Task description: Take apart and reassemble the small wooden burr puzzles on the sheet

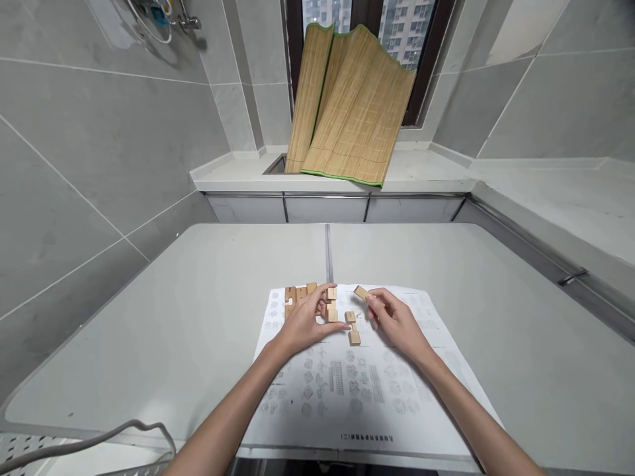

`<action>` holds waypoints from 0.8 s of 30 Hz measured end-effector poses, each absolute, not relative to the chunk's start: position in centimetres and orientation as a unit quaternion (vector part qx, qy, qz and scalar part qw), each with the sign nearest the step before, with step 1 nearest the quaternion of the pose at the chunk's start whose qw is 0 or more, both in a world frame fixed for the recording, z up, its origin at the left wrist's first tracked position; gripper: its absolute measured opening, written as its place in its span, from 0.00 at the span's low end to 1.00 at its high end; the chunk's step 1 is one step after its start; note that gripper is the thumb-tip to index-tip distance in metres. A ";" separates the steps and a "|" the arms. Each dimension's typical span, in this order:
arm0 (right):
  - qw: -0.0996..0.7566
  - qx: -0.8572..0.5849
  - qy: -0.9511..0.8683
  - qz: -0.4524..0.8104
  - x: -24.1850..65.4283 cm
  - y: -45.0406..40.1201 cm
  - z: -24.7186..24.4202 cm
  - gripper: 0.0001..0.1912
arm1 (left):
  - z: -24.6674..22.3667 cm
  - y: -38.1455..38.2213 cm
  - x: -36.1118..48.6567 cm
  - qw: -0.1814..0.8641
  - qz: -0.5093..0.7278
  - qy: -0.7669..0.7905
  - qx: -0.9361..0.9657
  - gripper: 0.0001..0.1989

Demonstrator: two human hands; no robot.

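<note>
My left hand (pixel 302 322) curves around a pale notched wooden block (pixel 332 316), index finger at its far end and thumb along its near end. Its other fingers are curled behind the block. Between thumb and fingertips, my right hand (pixel 395 322) pinches a small wooden bar (pixel 361 292), held tilted above the paper. Another notched wooden piece (pixel 354 338) lies between the two hands, close to my left thumb. Several more wooden pieces (pixel 301 293) sit behind my left hand, partly covered by it.
A large printed sheet (pixel 317 423) with puzzle drawings lies under the pieces on a white table (pixel 208 317). Beyond the table, a bamboo mat (pixel 354 112) leans over the ledge (pixel 238 168) by the window. A grey cable (pixel 99 437) runs at the lower left.
</note>
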State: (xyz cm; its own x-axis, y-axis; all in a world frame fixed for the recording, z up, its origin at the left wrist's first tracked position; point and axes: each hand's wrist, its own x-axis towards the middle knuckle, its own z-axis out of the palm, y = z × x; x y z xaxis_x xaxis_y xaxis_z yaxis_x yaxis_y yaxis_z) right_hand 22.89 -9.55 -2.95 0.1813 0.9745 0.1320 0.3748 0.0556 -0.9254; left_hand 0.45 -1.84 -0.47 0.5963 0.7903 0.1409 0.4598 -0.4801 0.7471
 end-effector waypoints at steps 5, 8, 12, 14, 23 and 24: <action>0.471 -0.619 -0.537 0.327 22.8 -9.4 -3.2 0.24 | -0.9 -1.8 0.6 0.334 0.220 0.379 0.835 0.42; 0.452 -0.657 -0.547 0.253 22.9 -9.4 -3.5 0.22 | -1.0 -1.6 0.6 0.294 0.232 0.369 0.851 0.40; 0.442 -0.666 -0.579 0.160 22.9 -9.2 -4.2 0.20 | -0.9 -1.6 0.6 0.222 0.248 0.325 0.885 0.35; 0.430 -0.670 -0.591 0.133 23.0 -9.1 -4.7 0.18 | -0.9 -1.5 0.6 0.203 0.241 0.315 0.895 0.36; 0.424 -0.659 -0.618 0.068 23.0 -9.2 -4.9 0.10 | -1.5 -1.4 0.4 0.174 0.213 0.297 0.914 0.39; 0.436 -0.649 -0.618 0.080 23.0 -9.3 -4.6 0.09 | -1.6 -1.4 0.4 0.167 0.211 0.295 0.917 0.39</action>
